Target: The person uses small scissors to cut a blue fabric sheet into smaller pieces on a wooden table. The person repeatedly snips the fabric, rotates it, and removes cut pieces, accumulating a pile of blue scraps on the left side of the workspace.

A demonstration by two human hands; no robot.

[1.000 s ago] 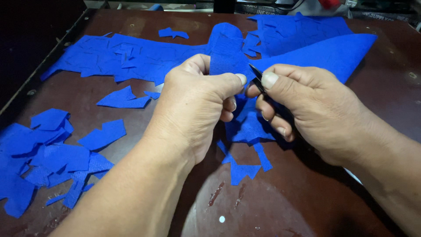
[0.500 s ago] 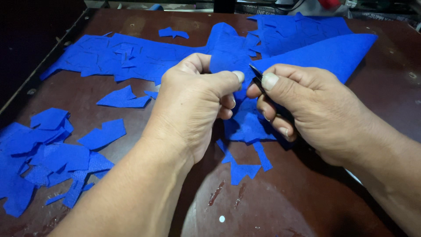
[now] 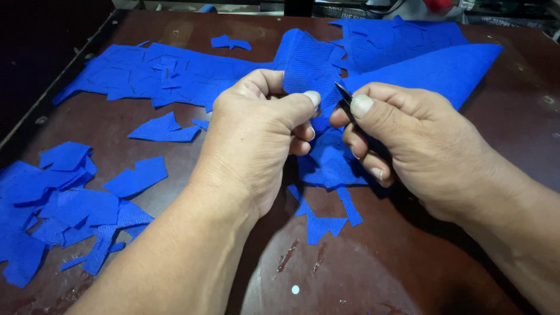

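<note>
My left hand (image 3: 256, 134) pinches a piece of blue mesh fabric (image 3: 306, 64) between thumb and fingers and holds it upright over the dark brown table (image 3: 361, 274). My right hand (image 3: 414, 140) grips a small black cutting tool (image 3: 344, 93); its tip touches the fabric's right edge beside my left thumb. Most of the tool is hidden inside my fist. Small blue offcuts (image 3: 324, 219) lie on the table just below both hands.
A large sheet of blue fabric (image 3: 431, 70) lies at the back right. More blue pieces (image 3: 163, 73) spread across the back left, and a heap of scraps (image 3: 52, 204) sits at the left edge. Single scraps (image 3: 163, 128) lie between them.
Both hands stay almost still. The fabric and the tool have barely shifted.
</note>
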